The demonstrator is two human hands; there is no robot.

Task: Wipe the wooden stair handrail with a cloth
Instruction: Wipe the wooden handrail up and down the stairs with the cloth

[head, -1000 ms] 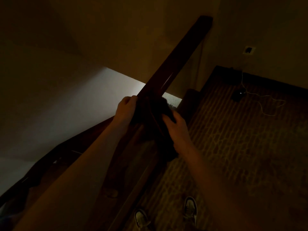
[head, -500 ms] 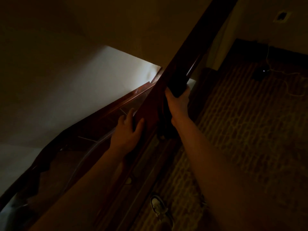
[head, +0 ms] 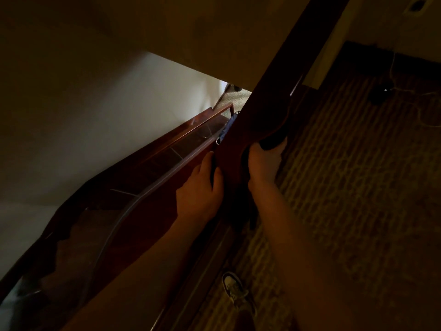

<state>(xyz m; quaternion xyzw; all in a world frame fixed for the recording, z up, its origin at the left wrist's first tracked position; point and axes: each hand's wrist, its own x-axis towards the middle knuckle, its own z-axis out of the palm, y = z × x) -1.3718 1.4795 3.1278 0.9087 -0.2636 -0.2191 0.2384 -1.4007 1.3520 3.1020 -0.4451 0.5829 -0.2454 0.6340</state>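
Note:
The dark wooden handrail (head: 284,75) runs diagonally from the lower middle up to the top right. A dark cloth (head: 273,139) is draped over the rail; a bluish edge of it shows on the rail's left side. My right hand (head: 263,163) grips the cloth against the rail's right side, fingers curled over it. My left hand (head: 200,189) lies against the rail's left side, fingers straight and pointing up along it, touching the cloth's lower part. The scene is very dim.
A lower flight's wooden rail and glass panel (head: 167,163) drop away to the left below a pale wall. Patterned carpet (head: 346,187) covers the landing on the right. A white cable and dark plug (head: 384,91) lie by the far wall. My shoe (head: 235,290) stands near the rail base.
The view has closed in on the rail. My right hand has slid the cloth further up the rail. My left hand has left the cloth's top and now lies flat on the rail's left side.

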